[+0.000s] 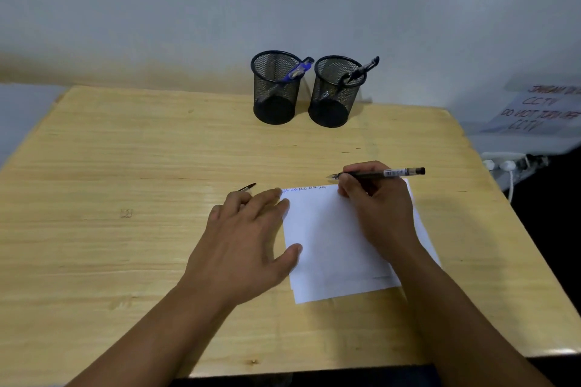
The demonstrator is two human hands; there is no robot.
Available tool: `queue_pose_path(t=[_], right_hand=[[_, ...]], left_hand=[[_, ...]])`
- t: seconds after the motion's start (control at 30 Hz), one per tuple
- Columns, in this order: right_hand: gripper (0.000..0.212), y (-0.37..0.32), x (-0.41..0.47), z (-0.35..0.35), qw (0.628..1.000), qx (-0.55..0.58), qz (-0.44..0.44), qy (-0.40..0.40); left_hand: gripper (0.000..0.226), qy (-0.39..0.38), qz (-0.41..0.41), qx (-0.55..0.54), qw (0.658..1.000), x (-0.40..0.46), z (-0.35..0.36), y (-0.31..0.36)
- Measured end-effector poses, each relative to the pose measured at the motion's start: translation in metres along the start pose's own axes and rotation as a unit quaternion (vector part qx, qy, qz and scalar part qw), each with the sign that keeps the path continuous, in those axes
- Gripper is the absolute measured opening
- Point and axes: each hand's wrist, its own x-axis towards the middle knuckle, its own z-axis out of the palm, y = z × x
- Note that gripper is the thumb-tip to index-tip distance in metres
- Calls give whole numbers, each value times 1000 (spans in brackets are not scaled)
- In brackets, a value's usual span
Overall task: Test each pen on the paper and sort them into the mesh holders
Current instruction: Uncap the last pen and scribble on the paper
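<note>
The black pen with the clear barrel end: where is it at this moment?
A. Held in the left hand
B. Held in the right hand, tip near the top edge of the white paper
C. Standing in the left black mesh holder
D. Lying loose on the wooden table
B: the right hand grips the black pen with the clear barrel end, its tip just past the top edge of the white paper, near a row of scribbles.

head camera looks down, close, seemingly tilted.
</note>
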Motion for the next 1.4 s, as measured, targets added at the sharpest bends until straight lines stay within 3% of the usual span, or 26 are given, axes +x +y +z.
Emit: queue_pose_path(t=[0.77,1.4], right_hand=[[11,14,1,7,993,-109,26,30],[9,15,-1,5,996,-86,23,17]], left_hand=[[65,-1,-13,-11,1000,1,-1,1],[67,-6,-19,-14,1000,2,-1,1]])
